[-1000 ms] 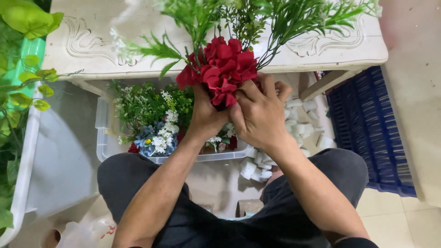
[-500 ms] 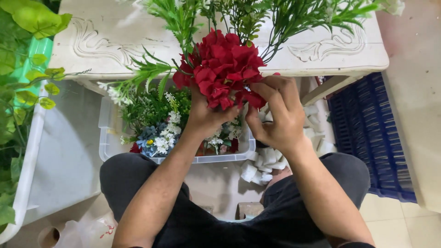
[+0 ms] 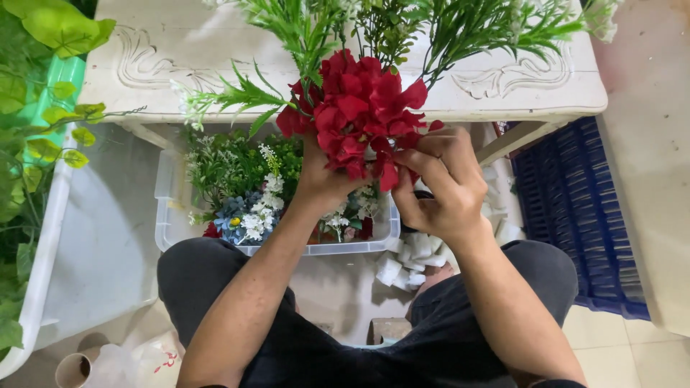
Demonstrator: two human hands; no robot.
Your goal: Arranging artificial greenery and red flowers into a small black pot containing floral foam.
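A bunch of red artificial flowers (image 3: pixel 359 111) with green fern-like sprigs (image 3: pixel 302 29) is held up in front of me. My left hand (image 3: pixel 323 179) grips the bunch from below, around its stems. My right hand (image 3: pixel 442 187) is at the bunch's lower right, its fingertips pinching the red petals. The stems themselves are hidden behind both hands.
A carved white table (image 3: pixel 180 65) lies ahead. Under its edge, a clear plastic bin (image 3: pixel 169 215) holds green, white and blue artificial flowers. White foam pieces (image 3: pixel 406 262) lie on the floor, a dark blue crate (image 3: pixel 575 208) is right, leafy plants (image 3: pixel 36 144) left.
The bouquet has risen and shifted slightly. My right hand has moved from covering the stems under the bunch out to its right side, fingers now on the petals.
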